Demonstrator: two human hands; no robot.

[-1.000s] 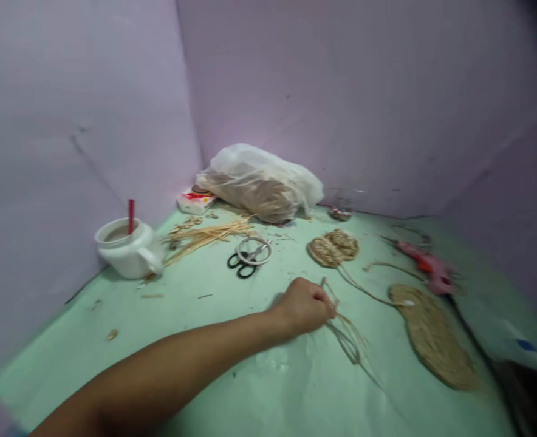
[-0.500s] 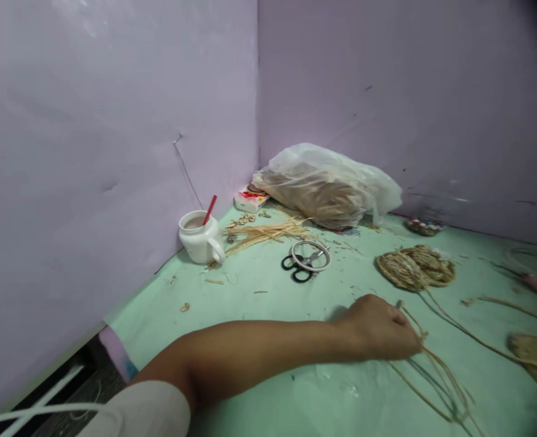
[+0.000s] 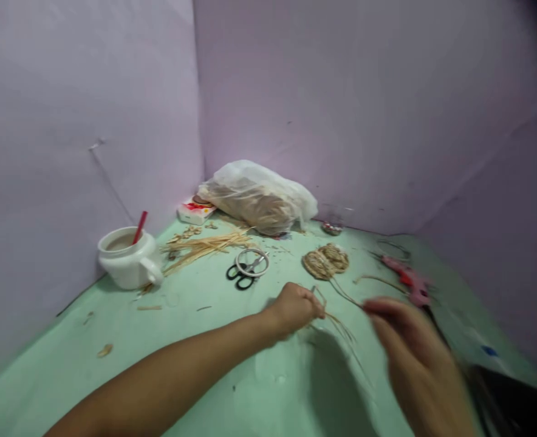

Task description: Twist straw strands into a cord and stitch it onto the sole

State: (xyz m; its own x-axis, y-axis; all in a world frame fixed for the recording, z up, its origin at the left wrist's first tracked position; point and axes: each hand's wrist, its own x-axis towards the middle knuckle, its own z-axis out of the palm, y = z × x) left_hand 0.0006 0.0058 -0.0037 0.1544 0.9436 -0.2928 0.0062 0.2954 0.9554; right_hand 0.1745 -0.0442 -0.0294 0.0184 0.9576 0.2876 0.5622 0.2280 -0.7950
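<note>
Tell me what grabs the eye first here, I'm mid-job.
The left hand, fisted on thin straw strands at the middle of the green table, with the blurred right hand close beside it. Behind, a clear plastic bag of straw fills the corner, and a white mug stands at the left wall.

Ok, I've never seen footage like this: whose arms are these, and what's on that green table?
No machine here: one camera worn on a person's head looks down at their own bare hands. The left hand is closed on a few thin straw strands; the blurred right hand is beside them, grip unclear. On the green table lie scissors, a white mug with a red stick, loose straw, a plastic bag of straw, a coiled straw braid and a pink glue gun.
</note>
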